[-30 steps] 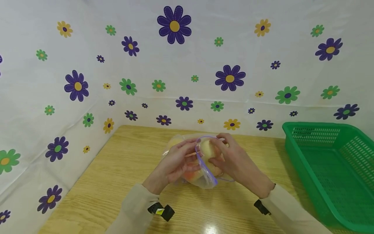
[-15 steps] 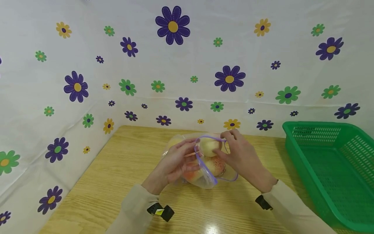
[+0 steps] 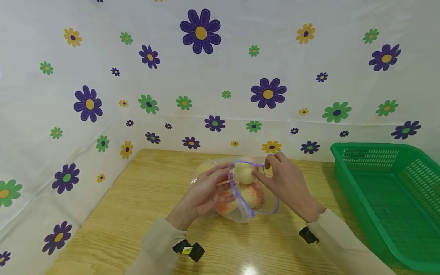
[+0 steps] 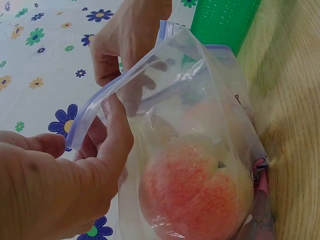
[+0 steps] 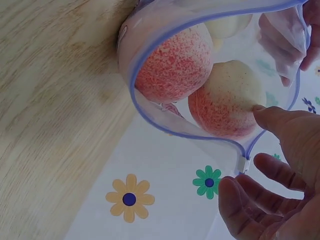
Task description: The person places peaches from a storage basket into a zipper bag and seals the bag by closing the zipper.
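Note:
A clear zip bag (image 3: pixel 245 214) with a purple-edged mouth lies on the table, holding several pale yellow and red peaches. My left hand (image 3: pixel 201 196) pinches the bag's rim between thumb and fingers, keeping the mouth apart. At the mouth sits one peach (image 3: pixel 244 173), above a red-speckled peach (image 3: pixel 251 194). My right hand (image 3: pixel 288 187) reaches in from the right, its thumb straight against the upper peach. In the right wrist view, the other fingers (image 5: pixel 235 207) lie loosely bent outside the bag, near the white zip slider (image 5: pixel 243 164). A large peach (image 4: pixel 195 187) shows through the plastic.
A green plastic basket (image 3: pixel 361 214) with slotted walls stands at the right. The wood-grain table (image 3: pixel 137 206) meets white flower-print sheeting (image 3: pixel 227 68) at the back and left.
My right hand has loosened its grip on the upper peach and drawn to the right, leaving the thumb touching it. The peach now sits in the bag's mouth. My left hand keeps its hold.

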### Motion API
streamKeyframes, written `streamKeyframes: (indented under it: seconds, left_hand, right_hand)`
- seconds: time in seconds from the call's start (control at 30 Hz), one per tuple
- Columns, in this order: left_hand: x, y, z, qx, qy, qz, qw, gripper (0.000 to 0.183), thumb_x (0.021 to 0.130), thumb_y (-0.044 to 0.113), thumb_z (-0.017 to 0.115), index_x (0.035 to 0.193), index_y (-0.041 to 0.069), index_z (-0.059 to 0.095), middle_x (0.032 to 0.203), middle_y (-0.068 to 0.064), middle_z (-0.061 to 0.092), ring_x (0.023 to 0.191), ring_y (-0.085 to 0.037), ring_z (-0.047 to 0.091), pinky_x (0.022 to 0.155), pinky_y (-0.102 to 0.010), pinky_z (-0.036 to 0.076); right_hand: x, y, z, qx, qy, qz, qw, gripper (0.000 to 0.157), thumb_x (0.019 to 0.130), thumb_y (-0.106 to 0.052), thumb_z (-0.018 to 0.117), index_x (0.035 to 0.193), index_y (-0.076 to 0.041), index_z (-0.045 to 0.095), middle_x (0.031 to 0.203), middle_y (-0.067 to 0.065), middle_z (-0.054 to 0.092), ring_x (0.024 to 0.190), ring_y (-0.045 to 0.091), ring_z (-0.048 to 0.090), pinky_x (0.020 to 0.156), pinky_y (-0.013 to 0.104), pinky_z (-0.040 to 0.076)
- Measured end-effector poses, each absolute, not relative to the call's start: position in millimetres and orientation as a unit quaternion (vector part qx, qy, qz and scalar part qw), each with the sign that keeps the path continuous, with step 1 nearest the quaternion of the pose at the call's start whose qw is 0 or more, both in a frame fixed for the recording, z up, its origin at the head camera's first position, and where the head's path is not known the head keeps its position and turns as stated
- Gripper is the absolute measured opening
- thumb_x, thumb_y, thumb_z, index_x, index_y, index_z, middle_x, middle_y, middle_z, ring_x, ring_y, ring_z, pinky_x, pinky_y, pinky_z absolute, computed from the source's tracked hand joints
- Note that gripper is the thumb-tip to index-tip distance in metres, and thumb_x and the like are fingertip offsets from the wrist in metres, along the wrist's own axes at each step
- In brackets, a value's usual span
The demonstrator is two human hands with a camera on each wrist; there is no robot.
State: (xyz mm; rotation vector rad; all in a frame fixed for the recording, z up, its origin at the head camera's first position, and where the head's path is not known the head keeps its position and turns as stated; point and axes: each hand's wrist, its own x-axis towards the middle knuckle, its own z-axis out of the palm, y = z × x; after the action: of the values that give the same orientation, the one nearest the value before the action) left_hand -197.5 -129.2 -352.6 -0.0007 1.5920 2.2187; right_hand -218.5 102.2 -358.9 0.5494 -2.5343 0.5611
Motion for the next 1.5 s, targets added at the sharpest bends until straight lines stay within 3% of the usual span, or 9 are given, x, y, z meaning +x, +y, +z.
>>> streamKeyframes:
  seconds: [0.2,0.37,0.57,0.73,0.87,1.03,1.2,1.4,1.5]
  left_hand:
    - [-198,-130,-355,-0.003,0.573,0.795,0.201,0.040,0.110,0.023,0.045,0.147,0.008,0.047,0.097,0.006,0.061,0.095,-0.011,0.065,0.078,-0.033,0.062]
    - [-198,-132,-357,-0.004,0.570,0.798,0.199,0.040,0.110,0.022,0.045,0.147,0.008,0.047,0.097,0.006,0.061,0.095,-0.010,0.065,0.077,-0.032,0.062]
    - [-197,-133,-357,0.000,0.566,0.800,0.200,0.040,0.110,0.022,0.045,0.147,0.008,0.046,0.098,0.006,0.061,0.096,-0.010,0.064,0.077,-0.033,0.063]
    - [-196,-132,-356,-0.002,0.566,0.800,0.199,0.040,0.109,0.023,0.046,0.147,0.009,0.047,0.098,0.005,0.061,0.096,-0.011,0.064,0.077,-0.033,0.063]
    - [-196,-131,-357,-0.004,0.572,0.796,0.198,0.041,0.109,0.023,0.047,0.147,0.008,0.047,0.100,0.005,0.061,0.096,-0.011,0.064,0.077,-0.033,0.063]
    - [-195,-130,-357,-0.008,0.578,0.792,0.194,0.044,0.105,0.015,0.053,0.148,0.010,0.047,0.101,0.001,0.064,0.096,-0.011,0.065,0.075,-0.032,0.063]
    - [-194,-128,-356,-0.011,0.584,0.792,0.180,0.047,0.101,0.007,0.058,0.147,0.011,0.048,0.095,0.003,0.068,0.092,-0.011,0.067,0.072,-0.029,0.063]
    - [-195,-129,-342,-0.029,0.578,0.801,0.153,0.041,0.102,0.009,0.061,0.142,0.013,0.052,0.093,0.003,0.070,0.086,-0.011,0.067,0.069,-0.025,0.061]
    - [-197,-134,-331,-0.034,0.568,0.811,0.134,0.025,0.102,0.009,0.059,0.126,0.017,0.062,0.098,0.004,0.072,0.089,-0.011,0.066,0.069,-0.023,0.060]
  right_hand:
    - [-221,102,-360,0.181,-0.933,0.217,0.222,0.040,0.088,-0.040,0.081,0.087,-0.005,0.062,0.081,0.007,0.055,0.057,0.014,0.041,0.047,0.023,0.034]
    - [-222,110,-362,0.176,-0.933,0.233,0.212,0.032,0.090,-0.030,0.080,0.091,-0.005,0.060,0.083,0.009,0.057,0.060,0.016,0.046,0.050,0.025,0.038]
    - [-225,122,-361,0.210,-0.925,0.221,0.225,0.025,0.090,-0.015,0.075,0.109,-0.004,0.065,0.097,0.014,0.068,0.078,0.026,0.068,0.061,0.037,0.058]
    - [-229,126,-361,0.251,-0.922,0.184,0.231,0.035,0.090,-0.007,0.075,0.124,-0.006,0.068,0.097,0.014,0.067,0.067,0.019,0.060,0.054,0.029,0.051]
    - [-233,127,-363,0.265,-0.919,0.173,0.236,0.027,0.089,-0.005,0.076,0.115,-0.008,0.074,0.094,0.012,0.066,0.063,0.014,0.052,0.051,0.025,0.044]
    - [-237,127,-365,0.275,-0.912,0.179,0.246,0.012,0.089,-0.005,0.077,0.100,-0.007,0.077,0.089,0.009,0.066,0.065,0.015,0.056,0.052,0.026,0.047]
    - [-242,130,-365,0.285,-0.902,0.179,0.269,0.007,0.089,-0.004,0.077,0.096,-0.006,0.077,0.085,0.009,0.065,0.070,0.019,0.061,0.056,0.031,0.053]
    - [-241,136,-361,0.288,-0.892,0.175,0.301,0.005,0.087,-0.001,0.078,0.091,-0.003,0.077,0.081,0.009,0.062,0.068,0.021,0.061,0.058,0.033,0.055]
    - [-239,140,-357,0.287,-0.887,0.176,0.316,0.005,0.086,0.001,0.078,0.090,-0.003,0.077,0.080,0.009,0.061,0.066,0.020,0.059,0.057,0.032,0.054]
